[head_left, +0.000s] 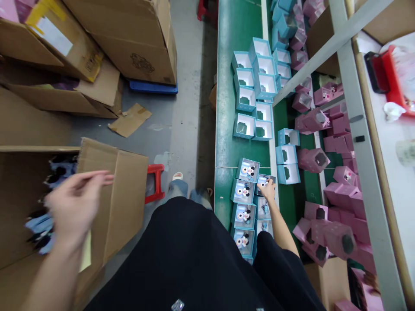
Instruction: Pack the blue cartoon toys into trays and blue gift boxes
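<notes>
My left hand [76,203], blurred by motion, is above an open carton [129,203]. Its fingers stretch to the right and nothing shows in them. Inside that carton lie several light-blue and black toys [40,226]. My right hand [267,189] reaches into a small blue box [274,178] on the green table, fingers closed round a blue-and-white toy [263,183] with a black-eared mouse figure; the fingers partly hide it. Beside it stands a column of blue boxes [244,191], each holding a similar toy. Nearer my body, more filled boxes [264,207] are partly covered by my arm.
Several white-lined blue boxes [245,125] without toys stand farther up the green table [223,151]. Pink boxes [340,194] crowd the right side, behind a metal frame [372,172]. A red stool [158,183], large cartons [129,47] and a cardboard scrap [130,120] are at left.
</notes>
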`<state>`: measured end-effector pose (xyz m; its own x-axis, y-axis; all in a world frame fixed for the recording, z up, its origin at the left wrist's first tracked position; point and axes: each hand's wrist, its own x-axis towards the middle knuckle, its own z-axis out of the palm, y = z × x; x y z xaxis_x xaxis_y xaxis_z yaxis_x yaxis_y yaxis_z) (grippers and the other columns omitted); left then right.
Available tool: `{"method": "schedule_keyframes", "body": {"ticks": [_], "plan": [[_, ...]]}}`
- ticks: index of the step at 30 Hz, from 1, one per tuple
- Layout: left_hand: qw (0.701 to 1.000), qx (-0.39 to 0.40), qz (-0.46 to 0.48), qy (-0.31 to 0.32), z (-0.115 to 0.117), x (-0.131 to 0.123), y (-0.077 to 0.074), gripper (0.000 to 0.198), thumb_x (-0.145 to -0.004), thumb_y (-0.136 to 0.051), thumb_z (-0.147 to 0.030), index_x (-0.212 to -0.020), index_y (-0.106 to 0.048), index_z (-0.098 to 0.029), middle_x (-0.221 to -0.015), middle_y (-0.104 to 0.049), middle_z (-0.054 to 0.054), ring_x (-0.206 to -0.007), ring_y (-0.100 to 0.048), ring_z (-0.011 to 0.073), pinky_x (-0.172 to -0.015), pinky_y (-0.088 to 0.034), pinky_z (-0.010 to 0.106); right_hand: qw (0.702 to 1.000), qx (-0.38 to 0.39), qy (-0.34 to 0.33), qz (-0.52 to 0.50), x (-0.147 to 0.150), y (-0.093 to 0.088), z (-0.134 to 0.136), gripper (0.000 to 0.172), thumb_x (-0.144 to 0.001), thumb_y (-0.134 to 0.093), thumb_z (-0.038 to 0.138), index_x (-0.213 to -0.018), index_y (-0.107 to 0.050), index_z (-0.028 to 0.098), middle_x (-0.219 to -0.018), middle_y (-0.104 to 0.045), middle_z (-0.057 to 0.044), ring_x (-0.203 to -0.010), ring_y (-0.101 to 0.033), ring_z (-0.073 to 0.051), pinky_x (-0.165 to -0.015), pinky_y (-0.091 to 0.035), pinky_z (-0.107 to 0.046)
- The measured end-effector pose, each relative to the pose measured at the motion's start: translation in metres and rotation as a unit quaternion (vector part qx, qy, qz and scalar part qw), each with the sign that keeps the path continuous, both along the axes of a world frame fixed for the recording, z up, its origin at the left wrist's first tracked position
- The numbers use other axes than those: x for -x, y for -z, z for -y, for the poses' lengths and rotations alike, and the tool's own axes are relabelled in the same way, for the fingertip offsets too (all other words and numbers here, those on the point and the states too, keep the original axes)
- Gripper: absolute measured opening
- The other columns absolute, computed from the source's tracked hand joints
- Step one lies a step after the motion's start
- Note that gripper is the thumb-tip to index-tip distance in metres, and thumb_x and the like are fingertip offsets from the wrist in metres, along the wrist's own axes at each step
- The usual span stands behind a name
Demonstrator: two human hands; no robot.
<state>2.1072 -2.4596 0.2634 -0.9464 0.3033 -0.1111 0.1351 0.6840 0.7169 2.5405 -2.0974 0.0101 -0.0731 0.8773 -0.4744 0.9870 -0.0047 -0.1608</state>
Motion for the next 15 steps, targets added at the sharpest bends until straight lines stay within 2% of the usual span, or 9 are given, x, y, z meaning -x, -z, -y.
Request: {"method": "schedule_keyframes", "body": {"ticks": [1, 3, 6, 7, 8, 9, 11, 13, 15], "plan": [[0.999, -0.019, 0.018, 0.037, -0.026, -0.011, 0.012, 0.029, -0.091, -0.055, -0.048, -0.105, -0.067, -0.025, -0.098, -0.071, -0.002, -0.095, -0.068, 0.0195, -0.094, -0.055, 0.044, 1.0, -0.001, 0.003, -0.006, 0.0, 0.001, 0.001, 0.068, -0.073, -0.061, 0.059, -0.124, -0.041, 0.019, -0.125, -0.046, -0.019, -0.097, -0.061, -0.031, -0.086, -0.045, -0.043], [0.979, -0.043, 0.096, 0.174, -0.09, -0.046, 0.04, 0.026, -0.087, -0.057, -0.043, -0.098, -0.069, -0.022, -0.093, -0.073, -0.001, -0.089, -0.069, 0.0198, -0.087, -0.057, 0.039, 1.0, -0.008, 0.006, -0.02, -0.002, 0.002, 0.005, 0.066, -0.073, -0.062, 0.055, -0.125, -0.042, 0.019, -0.125, -0.046, -0.018, -0.099, -0.061, -0.03, -0.087, -0.046, -0.04], [0.883, -0.021, 0.152, 0.443, -0.179, -0.121, 0.08, 0.023, -0.088, -0.052, -0.029, -0.1, -0.069, -0.019, -0.103, -0.073, 0.005, -0.091, -0.069, 0.0201, -0.088, -0.055, 0.038, 0.999, -0.025, -0.008, -0.033, -0.007, 0.003, 0.008, 0.061, -0.076, -0.062, 0.049, -0.125, -0.042, 0.019, -0.126, -0.047, -0.017, -0.1, -0.061, -0.027, -0.087, -0.047, -0.037], [0.839, -0.018, 0.141, 0.525, -0.198, -0.146, 0.089, 0.023, -0.089, -0.051, -0.027, -0.101, -0.069, -0.02, -0.107, -0.073, 0.006, -0.094, -0.068, 0.0213, -0.09, -0.053, 0.039, 0.999, -0.027, -0.021, -0.035, -0.009, 0.003, 0.007, 0.06, -0.077, -0.061, 0.048, -0.126, -0.042, 0.018, -0.127, -0.048, -0.017, -0.1, -0.061, -0.026, -0.087, -0.047, -0.036], [0.807, -0.017, 0.13, 0.575, -0.21, -0.169, 0.095, 0.023, -0.09, -0.05, -0.026, -0.102, -0.069, -0.02, -0.108, -0.072, 0.007, -0.097, -0.068, 0.0221, -0.092, -0.051, 0.04, 0.998, -0.027, -0.032, -0.039, -0.012, 0.003, 0.004, 0.059, -0.079, -0.061, 0.047, -0.126, -0.042, 0.018, -0.126, -0.05, -0.016, -0.099, -0.061, -0.025, -0.086, -0.047, -0.034], [0.782, -0.018, 0.124, 0.611, -0.216, -0.188, 0.098, 0.024, -0.092, -0.048, -0.025, -0.104, -0.069, -0.021, -0.11, -0.072, 0.006, -0.099, -0.067, 0.0226, -0.094, -0.05, 0.041, 0.998, -0.015, -0.053, -0.036, -0.014, 0.003, 0.0, 0.057, -0.08, -0.061, 0.047, -0.125, -0.043, 0.017, -0.124, -0.053, -0.015, -0.099, -0.061, -0.023, -0.085, -0.047, -0.033], [0.763, -0.017, 0.13, 0.633, -0.209, -0.209, 0.1, 0.027, -0.094, -0.043, -0.027, -0.106, -0.068, -0.024, -0.111, -0.072, 0.004, -0.101, -0.066, 0.0224, -0.094, -0.048, 0.04, 0.993, 0.033, -0.111, -0.013, -0.019, 0.002, -0.013, 0.056, -0.081, -0.063, 0.049, -0.124, -0.045, 0.017, -0.116, -0.059, -0.012, -0.097, -0.062, -0.021, -0.081, -0.047, -0.029], [0.766, 0.004, 0.146, 0.626, -0.187, -0.207, 0.098, 0.029, -0.095, -0.041, -0.029, -0.107, -0.068, -0.026, -0.111, -0.072, 0.003, -0.099, -0.066, 0.0221, -0.092, -0.048, 0.038, 0.98, 0.093, -0.174, 0.021, -0.021, 0.0, -0.028, 0.055, -0.081, -0.066, 0.048, -0.122, -0.048, 0.017, -0.107, -0.064, -0.008, -0.093, -0.063, -0.019, -0.077, -0.045, -0.026], [0.778, 0.044, 0.149, 0.609, -0.158, -0.186, 0.096, 0.031, -0.094, -0.041, -0.032, -0.108, -0.068, -0.025, -0.113, -0.071, 0.004, -0.098, -0.066, 0.0229, -0.091, -0.048, 0.038, 0.965, 0.131, -0.219, 0.055, -0.021, -0.003, -0.039, 0.055, -0.078, -0.072, 0.042, -0.121, -0.05, 0.017, -0.105, -0.066, -0.007, -0.09, -0.063, -0.017, -0.075, -0.043, -0.025]]}}
